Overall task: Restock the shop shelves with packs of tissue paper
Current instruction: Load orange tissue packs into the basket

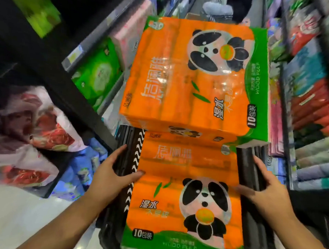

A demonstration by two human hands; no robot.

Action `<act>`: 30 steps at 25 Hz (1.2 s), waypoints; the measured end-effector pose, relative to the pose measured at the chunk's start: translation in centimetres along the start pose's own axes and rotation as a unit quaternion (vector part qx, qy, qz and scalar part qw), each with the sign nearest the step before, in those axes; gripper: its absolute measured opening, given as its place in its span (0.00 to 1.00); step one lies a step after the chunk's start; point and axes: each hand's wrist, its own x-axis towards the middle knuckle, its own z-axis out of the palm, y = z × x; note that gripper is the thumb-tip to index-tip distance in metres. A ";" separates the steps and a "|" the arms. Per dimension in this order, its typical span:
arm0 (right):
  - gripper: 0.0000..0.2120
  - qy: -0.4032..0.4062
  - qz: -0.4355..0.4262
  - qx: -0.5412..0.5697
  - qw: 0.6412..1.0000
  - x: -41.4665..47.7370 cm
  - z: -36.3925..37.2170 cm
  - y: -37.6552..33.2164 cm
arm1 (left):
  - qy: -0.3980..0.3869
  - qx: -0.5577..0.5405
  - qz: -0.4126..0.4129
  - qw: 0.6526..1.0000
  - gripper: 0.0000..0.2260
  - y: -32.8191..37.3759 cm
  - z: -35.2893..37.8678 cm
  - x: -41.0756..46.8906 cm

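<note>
Looking down an aisle, both hands are clamped on a stack of tissue packs in the lower middle of the frame. The left hand [109,175] has its fingers [118,152] curled round the left side of a black pack [128,160] with white zigzags, and its thumb lies flat across the top of the near orange pack [184,201]. The right hand [265,188] mirrors that on the other side: fingers wrapped over the black pack's right edge, thumb pressed onto the orange wrapper. So neither hand is spread wide, both are closed on the load.

That near orange pack, the panda one marked "10", sits on top of the black pack. A second, far orange pack [191,74] with the same panda fills the upper middle, and its near edge overlaps the far end of the first one.

Left of the stack a shelf rail [99,39] runs up the frame, with a green pack [97,77] and a pink pack [130,33] behind it. Red packs [311,109] and pale ones line the shelves down the right side. Lower left has red-and-white bags [35,136], blue packs [77,173] and a bit of pale floor [12,211]. It's all a bit blurry at the edges.
</note>
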 end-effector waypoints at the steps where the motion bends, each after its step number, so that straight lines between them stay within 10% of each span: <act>1: 0.50 0.005 0.002 -0.003 1.000 3.1 -0.2 -1.5 | -0.004 0.006 -0.001 1.000 0.44 1.3 0.4 3.3; 30: 0.52 0.016 0.037 0.032 0.999 84.8 7.9 -25.8 | -0.052 0.103 -0.002 0.993 0.40 19.2 12.5 90.4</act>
